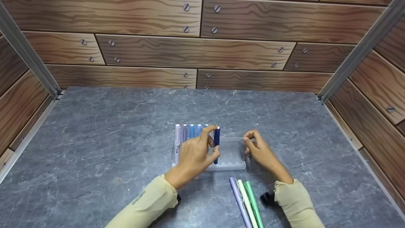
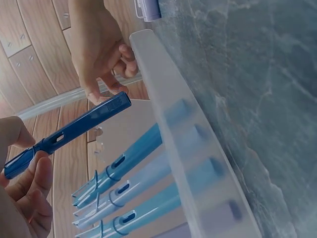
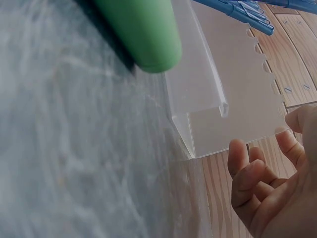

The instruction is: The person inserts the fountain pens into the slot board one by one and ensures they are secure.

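My left hand pinches a dark blue pen between thumb and fingers, over the clear plastic pen stand. The left wrist view shows this pen slanting, its barrel end toward the stand's front lip. Lilac, purple and blue pens stand in a row in the left part of the stand, partly behind my left hand; a lilac pen is leftmost. My right hand holds the stand's far right corner, thumb and a fingertip at its edge, the other fingers curled beside it.
In front of the stand lie a purple pen, a pale green pen and a green pen, side by side. The grey marbled table is bounded by wood-patterned walls at the back and sides.
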`<state>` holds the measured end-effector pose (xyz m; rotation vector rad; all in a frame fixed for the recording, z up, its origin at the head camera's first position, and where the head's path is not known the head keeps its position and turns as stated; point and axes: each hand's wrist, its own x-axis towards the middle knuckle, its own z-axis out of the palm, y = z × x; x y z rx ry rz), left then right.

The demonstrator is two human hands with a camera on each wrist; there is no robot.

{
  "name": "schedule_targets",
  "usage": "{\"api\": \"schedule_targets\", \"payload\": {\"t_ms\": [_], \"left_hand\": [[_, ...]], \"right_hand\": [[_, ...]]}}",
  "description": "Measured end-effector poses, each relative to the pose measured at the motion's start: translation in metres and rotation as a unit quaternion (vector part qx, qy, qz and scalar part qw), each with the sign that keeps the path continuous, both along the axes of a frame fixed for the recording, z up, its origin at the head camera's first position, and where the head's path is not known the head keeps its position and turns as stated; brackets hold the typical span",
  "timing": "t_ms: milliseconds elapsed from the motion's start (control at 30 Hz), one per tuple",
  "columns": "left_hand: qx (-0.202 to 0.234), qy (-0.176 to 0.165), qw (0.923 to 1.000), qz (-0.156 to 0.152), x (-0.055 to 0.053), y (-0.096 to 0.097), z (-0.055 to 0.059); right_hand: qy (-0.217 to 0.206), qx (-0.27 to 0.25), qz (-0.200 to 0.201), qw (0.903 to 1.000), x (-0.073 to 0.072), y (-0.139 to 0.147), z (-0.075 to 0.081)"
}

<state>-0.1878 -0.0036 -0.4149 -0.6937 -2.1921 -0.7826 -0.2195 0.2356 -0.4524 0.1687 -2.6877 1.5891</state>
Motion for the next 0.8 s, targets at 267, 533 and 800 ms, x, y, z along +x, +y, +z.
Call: {"api": "schedule_targets", "payload": {"t_ms": [267,533,800], "left_hand": [[-0.020,0.003,0.9997,0.013,-0.0028,-0.0013,-0.0047],[-0.029,-0.015,0.9993,0.020,-0.0039,-0.0019,-0.0068],[-0.040,-0.023,0.9986,0.026,-0.0046,-0.0019,-0.0065]], "right_hand": [[-0.003,0.000,0.004,1.0000,-0.0005,-0.0008,0.0004],[-0.004,-0.003,0.005,1.0000,0.0003,-0.0008,0.0012],[-0.008,-0.004,0.002,1.0000,0.0007,-0.0001,0.0010]]}}
